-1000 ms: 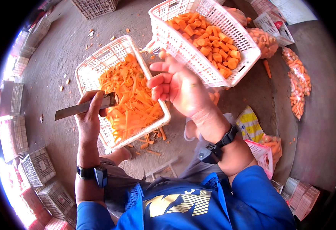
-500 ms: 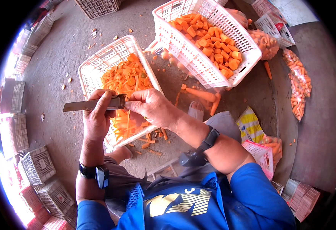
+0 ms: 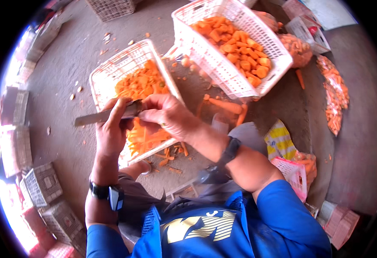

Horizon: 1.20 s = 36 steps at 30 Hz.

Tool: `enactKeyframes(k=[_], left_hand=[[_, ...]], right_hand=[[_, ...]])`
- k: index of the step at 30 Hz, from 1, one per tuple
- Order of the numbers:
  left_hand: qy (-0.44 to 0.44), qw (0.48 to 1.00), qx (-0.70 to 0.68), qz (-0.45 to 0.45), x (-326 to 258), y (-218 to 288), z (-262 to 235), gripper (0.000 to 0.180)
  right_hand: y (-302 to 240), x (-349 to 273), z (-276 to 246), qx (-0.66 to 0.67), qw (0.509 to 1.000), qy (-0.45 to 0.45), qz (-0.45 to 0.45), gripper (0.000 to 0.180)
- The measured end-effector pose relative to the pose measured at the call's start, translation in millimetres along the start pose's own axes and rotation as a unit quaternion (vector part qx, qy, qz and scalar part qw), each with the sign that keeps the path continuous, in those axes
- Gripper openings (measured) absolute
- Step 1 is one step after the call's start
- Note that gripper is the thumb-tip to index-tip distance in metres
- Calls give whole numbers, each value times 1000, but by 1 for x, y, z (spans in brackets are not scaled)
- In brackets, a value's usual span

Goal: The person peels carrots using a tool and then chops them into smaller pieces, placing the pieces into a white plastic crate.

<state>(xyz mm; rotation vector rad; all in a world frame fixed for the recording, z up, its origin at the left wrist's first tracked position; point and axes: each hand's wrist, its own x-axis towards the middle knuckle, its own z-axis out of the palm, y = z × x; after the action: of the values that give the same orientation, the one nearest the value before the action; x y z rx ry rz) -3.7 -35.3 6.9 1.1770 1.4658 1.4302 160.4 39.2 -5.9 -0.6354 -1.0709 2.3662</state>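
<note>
- Crates [image 3: 42, 184] of open lattice stand along the left side of the floor.
- Flat-bladed tool [image 3: 89, 118] points left, its right end above the peelings.
- Left hand [image 3: 111, 124] grips this tool, thumb on top, fingers wrapped beneath.
- White crate [image 3: 94, 84] with orange peelings [image 3: 139, 84] lies under both hands.
- Right hand [image 3: 171, 116] bends thumb and fingers against the tool's right end; blur hides whether they pinch anything.
- Whole carrots [image 3: 223, 104] lie right of it.
- Larger crate [image 3: 216, 73], far right, holds carrot chunks [image 3: 240, 47].
- Clear bag [image 3: 332, 94] of carrots lies farther right.
</note>
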Motion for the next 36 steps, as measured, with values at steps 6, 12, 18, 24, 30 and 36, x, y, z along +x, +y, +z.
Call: enactKeyframes(k=[6, 12, 18, 24, 30, 36], left_hand=[[76, 974, -190, -94, 19, 9, -2, 17], [47, 979, -157, -123, 10, 10, -8, 22], [28, 989, -83, -119, 10, 12, 7, 23], [-13, 997, 27, -73, 8, 10, -5, 24], [-55, 991, -10, -121, 17, 14, -14, 24], [-17, 996, 69, -52, 14, 11, -5, 22]], right_hand=[[-20, -9, 1, -160, 986, 43, -18, 10], [-21, -3, 16, -24, 995, 101, -4, 21], [-6, 0, 1, -407, 892, 107, -166, 32], [-2, 5, -3, -458, 866, 58, -193, 17], [-13, 3, -10, -365, 913, 84, -162, 13], [-19, 1, -7, -580, 787, 161, -137, 14]])
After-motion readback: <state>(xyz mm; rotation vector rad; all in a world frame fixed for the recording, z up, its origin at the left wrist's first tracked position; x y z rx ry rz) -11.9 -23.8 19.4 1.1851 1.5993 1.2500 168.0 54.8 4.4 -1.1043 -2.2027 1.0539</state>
